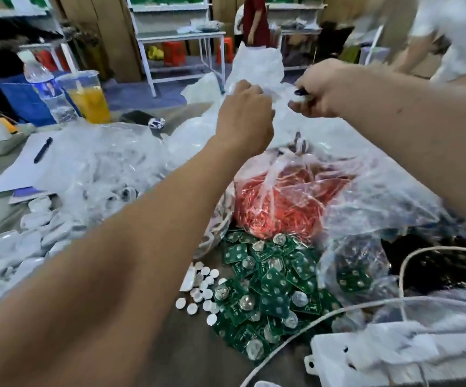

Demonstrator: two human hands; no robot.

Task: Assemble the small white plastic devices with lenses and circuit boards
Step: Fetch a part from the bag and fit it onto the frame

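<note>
Left hand and right hand grip a clear plastic bag at upper centre; green circuit boards lie heaped on the worktop below them.

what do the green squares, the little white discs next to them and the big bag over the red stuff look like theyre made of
Green squares: likely rigid circuit-board laminate, glossy green with pale printed dots and silvery domes on some.
White discs: probably plastic, matte to slightly translucent, flat and round; too small to be sure.
Bag: thin clear plastic film, shiny and crinkled, the red contents showing through.
</note>
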